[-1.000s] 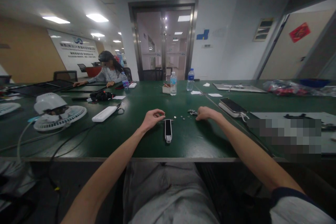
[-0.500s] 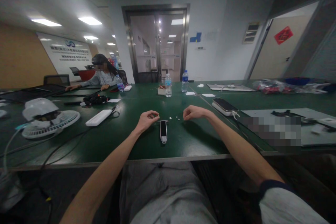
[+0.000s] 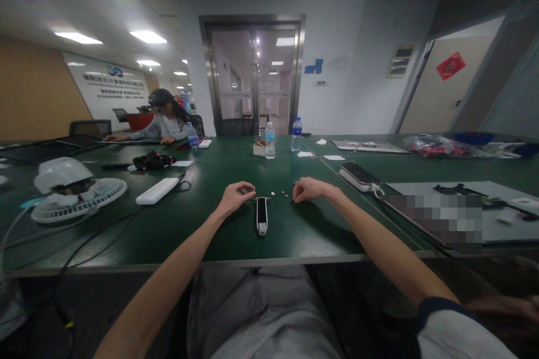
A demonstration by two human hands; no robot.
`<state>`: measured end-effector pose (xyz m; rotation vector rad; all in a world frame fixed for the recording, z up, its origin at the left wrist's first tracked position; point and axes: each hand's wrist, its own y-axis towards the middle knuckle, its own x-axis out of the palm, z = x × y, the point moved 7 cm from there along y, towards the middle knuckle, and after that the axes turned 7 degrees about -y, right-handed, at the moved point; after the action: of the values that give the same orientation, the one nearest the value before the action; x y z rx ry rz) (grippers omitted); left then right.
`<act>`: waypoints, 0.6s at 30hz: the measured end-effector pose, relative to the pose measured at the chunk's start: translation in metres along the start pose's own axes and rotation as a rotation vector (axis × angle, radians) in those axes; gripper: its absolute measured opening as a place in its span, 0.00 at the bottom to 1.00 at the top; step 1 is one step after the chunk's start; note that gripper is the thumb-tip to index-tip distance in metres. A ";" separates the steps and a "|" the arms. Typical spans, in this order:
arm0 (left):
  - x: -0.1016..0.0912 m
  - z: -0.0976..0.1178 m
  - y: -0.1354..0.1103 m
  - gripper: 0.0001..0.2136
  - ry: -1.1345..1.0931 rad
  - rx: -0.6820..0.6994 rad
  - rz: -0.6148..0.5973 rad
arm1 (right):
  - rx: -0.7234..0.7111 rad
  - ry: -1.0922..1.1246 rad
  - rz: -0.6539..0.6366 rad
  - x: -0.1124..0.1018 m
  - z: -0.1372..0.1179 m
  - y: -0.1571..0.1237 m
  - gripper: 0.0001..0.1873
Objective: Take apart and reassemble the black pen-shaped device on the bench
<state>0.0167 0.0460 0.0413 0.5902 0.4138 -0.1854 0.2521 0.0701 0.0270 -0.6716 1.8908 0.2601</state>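
On the green table (image 3: 236,241) lies a narrow white-edged device (image 3: 261,216) with a black top and a thin metal crosspiece at its far end. My left hand (image 3: 236,198) is beside that far end, thumb and forefinger pinched together. Something tiny may be between those fingertips, too small to name. Several small ring-like parts, such as a pale washer (image 3: 273,193), lie between my hands. Right of them my right hand (image 3: 310,188) is closed, fingers curled down by the table surface. Whatever its fingertips hold is hidden.
At left are a white fan (image 3: 80,199), cables and a white power bank (image 3: 157,190). Water bottles (image 3: 270,141) and a small box (image 3: 259,148) stand ahead. A phone (image 3: 361,175) and grey board (image 3: 501,202) lie right. Another person (image 3: 166,118) sits across at left.
The view has tilted slightly, so the table sits a little lower in the picture. My right hand's fingers point down more. My left hand keeps its pinch beside the device.
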 end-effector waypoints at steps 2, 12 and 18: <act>0.000 -0.001 0.000 0.12 0.007 0.001 0.000 | 0.007 -0.031 0.018 -0.002 0.000 -0.001 0.10; 0.000 0.000 0.000 0.12 0.032 -0.010 0.005 | -0.004 0.000 -0.026 0.002 0.002 -0.002 0.14; 0.000 -0.002 -0.001 0.12 0.042 -0.017 0.004 | 0.062 -0.118 -0.040 0.003 -0.003 0.000 0.12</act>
<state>0.0156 0.0467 0.0392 0.5785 0.4544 -0.1660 0.2490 0.0673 0.0259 -0.6383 1.7640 0.2097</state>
